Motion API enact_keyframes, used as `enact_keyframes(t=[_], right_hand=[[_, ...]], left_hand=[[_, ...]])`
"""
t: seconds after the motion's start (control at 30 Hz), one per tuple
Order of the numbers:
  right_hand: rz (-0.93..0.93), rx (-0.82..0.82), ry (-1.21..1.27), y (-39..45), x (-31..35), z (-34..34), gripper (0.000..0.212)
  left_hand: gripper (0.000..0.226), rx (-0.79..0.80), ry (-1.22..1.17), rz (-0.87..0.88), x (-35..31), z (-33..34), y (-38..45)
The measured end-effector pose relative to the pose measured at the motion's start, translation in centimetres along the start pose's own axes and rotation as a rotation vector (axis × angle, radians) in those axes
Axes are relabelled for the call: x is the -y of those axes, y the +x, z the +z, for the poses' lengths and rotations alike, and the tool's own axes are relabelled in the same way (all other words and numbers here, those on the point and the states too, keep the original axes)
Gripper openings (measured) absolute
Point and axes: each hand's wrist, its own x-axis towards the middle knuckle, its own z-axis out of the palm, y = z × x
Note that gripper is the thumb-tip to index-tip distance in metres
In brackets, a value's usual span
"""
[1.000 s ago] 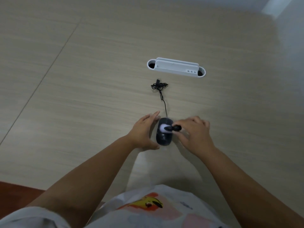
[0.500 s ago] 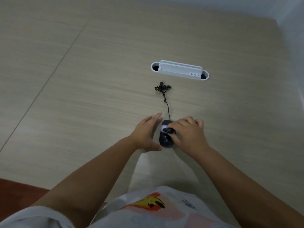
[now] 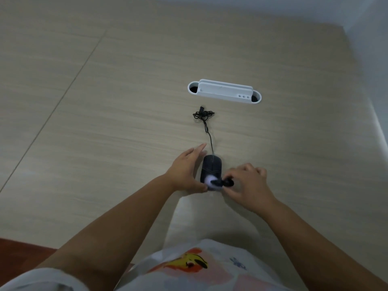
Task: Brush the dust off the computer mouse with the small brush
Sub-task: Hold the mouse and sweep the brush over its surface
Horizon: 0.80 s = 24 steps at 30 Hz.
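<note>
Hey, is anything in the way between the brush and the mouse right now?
Nothing visible. The right hand holds the small brush with its bristles on the near end of the mouse; the left hand sits beside it, not over it.

White plastic organizer (image 3: 224, 92) on pale wood-grain tabletop (image 3: 105, 122); red-brown floor (image 3: 12, 248) lower left.

Coiled cable (image 3: 203, 114) and white organizer (image 3: 224, 92) bar my way toward the table's (image 3: 105, 127) far edge; left side open.
</note>
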Motion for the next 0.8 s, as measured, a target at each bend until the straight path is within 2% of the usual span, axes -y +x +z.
enact_keyframes(t=[0.1, 0.2, 0.3, 0.37, 0.43, 0.5, 0.53, 0.67, 0.7, 0.73, 0.8], right_hand=[[0.004, 0.064, 0.047, -1.0, -0.9, 0.5, 0.014], [0.118, -0.092, 0.008, -0.2, -1.5, 0.4, 0.015], [0.281, -0.23, 0.094, 0.8, -1.6, 0.1, 0.014], [0.29, -0.177, 0.184, 1.1, -1.8, 0.0, 0.016], [0.232, -0.012, 0.294, 1.0, -2.1, 0.0, 0.02], [0.202, 0.105, 0.321, 0.9, -2.6, 0.1, 0.016], [0.223, 0.095, 0.317, 1.0, -2.8, 0.2, 0.017], [0.43, -0.196, 0.337, 2.0, -3.5, 0.2, 0.016], [0.446, -0.216, 0.355, 2.2, -3.5, -0.1, 0.016], [0.436, -0.18, 0.412, 2.4, -3.5, -0.3, 0.016], [0.384, 0.015, 0.581, 2.4, -3.4, -0.8, 0.017]], left_hand=[[0.139, 0.015, 0.009, 0.003, -0.4, -0.2, 0.0], [0.137, 0.024, 0.021, 0.004, -0.3, -0.1, 0.0], [0.136, 0.026, 0.022, 0.006, -0.2, -0.1, 0.1], [0.136, 0.033, 0.029, 0.014, -0.4, -0.3, 0.2], [0.136, 0.037, 0.035, 0.03, -0.5, -0.4, 0.3], [0.137, 0.034, 0.031, 0.044, -0.5, -0.4, 0.4], [0.137, 0.035, 0.033, 0.041, -0.4, -0.4, 0.5], [0.139, 0.036, 0.026, 0.016, -0.1, -0.2, 0.5], [0.139, 0.035, 0.022, 0.013, -0.1, -0.1, 0.5], [0.139, 0.033, 0.023, 0.015, 0.0, -0.1, 0.5], [0.139, 0.028, 0.031, 0.027, 0.0, 0.0, 0.6]])
